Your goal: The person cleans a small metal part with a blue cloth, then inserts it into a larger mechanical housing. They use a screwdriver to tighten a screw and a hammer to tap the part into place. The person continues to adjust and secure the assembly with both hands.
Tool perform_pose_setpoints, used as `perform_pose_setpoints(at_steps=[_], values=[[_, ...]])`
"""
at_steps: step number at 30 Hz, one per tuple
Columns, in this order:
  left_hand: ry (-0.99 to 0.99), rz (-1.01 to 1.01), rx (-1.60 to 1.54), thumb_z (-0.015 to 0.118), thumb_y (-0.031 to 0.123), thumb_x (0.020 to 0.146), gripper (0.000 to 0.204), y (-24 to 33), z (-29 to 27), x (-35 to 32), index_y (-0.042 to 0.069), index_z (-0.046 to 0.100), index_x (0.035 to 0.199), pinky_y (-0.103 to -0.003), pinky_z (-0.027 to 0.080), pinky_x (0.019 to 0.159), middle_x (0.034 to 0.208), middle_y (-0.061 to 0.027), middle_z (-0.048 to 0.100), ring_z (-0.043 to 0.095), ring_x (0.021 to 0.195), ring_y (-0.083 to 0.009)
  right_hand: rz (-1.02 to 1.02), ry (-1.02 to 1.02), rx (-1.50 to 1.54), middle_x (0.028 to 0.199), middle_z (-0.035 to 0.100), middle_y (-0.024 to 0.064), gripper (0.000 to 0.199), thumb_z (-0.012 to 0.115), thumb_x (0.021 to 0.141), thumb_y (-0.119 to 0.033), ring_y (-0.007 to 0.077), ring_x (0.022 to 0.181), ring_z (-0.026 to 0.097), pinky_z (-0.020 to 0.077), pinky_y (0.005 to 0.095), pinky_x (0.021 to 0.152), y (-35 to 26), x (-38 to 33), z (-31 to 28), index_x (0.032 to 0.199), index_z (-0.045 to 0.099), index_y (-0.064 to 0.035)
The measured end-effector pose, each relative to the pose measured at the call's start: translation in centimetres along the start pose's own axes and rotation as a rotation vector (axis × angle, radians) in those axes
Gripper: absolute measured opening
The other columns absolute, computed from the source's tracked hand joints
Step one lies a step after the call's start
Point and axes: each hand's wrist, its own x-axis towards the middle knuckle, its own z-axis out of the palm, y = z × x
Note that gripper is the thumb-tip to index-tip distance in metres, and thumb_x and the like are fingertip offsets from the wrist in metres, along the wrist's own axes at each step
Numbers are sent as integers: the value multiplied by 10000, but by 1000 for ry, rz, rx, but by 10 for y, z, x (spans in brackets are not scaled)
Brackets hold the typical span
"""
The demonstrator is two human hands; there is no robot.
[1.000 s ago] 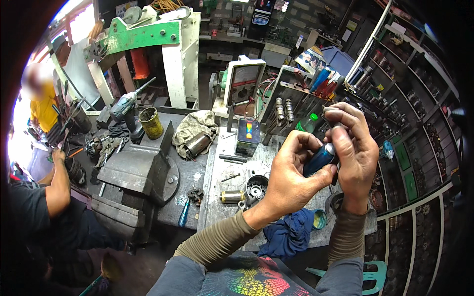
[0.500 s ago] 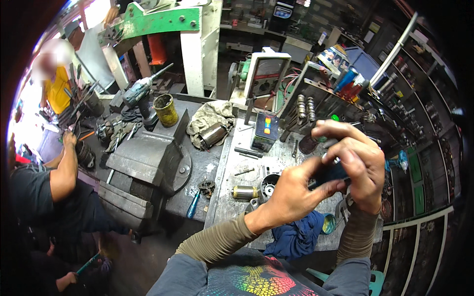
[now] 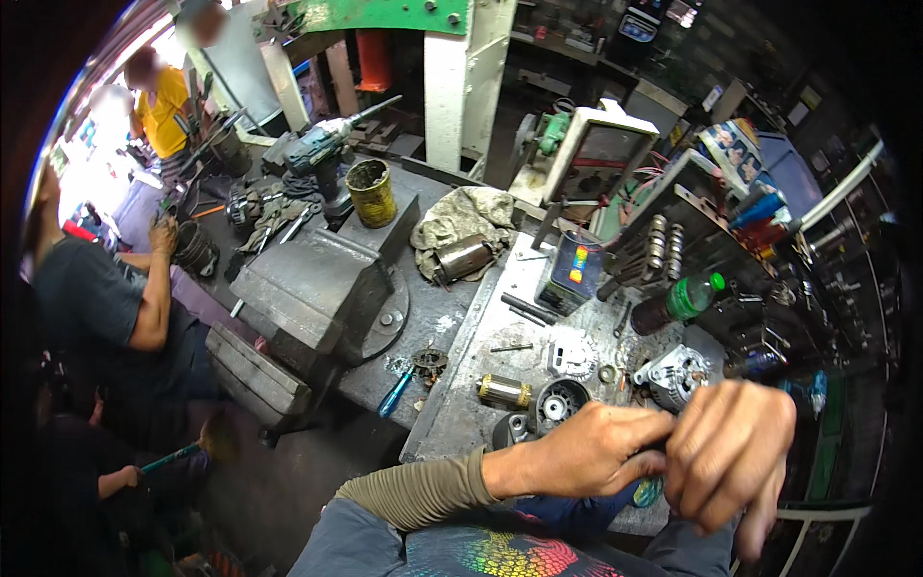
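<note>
My left hand (image 3: 596, 444) and my right hand (image 3: 729, 460) are close together over the bench's near right part, both with curled fingers. The back of my right hand faces up, and whatever lies between the hands is hidden. Just beyond them sits a silver finned alternator housing (image 3: 679, 373). Left of my hands stand a round dark motor housing (image 3: 560, 406) and a small armature (image 3: 503, 391) with brass-coloured ends. A dark blue cloth (image 3: 577, 514) lies below my left wrist, partly covered.
A bottle (image 3: 673, 304) with a green cap and a dark box (image 3: 574, 274) stand farther back. Left are a large bench vise (image 3: 308, 288), a yellow can (image 3: 370, 195), a power drill (image 3: 322, 154) and a blue-handled screwdriver (image 3: 395, 392). A co-worker (image 3: 106, 298) works at far left.
My hands have come down, and my right hand has turned with its back up. The dark bluish thing seen between them is hidden now. Bench items sit farther right in view; the alternator housing shows.
</note>
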Motion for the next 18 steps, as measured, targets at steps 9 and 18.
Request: perform_pose_setpoints(at_steps=[9,18], values=[[-222,-109,35,741,198,953,245,-31,-9,-17,35,601,1070,-487,550,708,914,-155,668,685,862,-416,-47,220,-88,607,549,65,424,797,825,86,193,481,536,408,312,459,5,17,8,572,494,-69],[-70,-88,50,751,191,920,145,-27,0,-26,90,655,958,-388,575,648,906,-31,766,757,808,-259,-112,402,-158,589,570,41,282,762,728,-14,162,460,535,460,278,476,19,8,17,590,528,-90]])
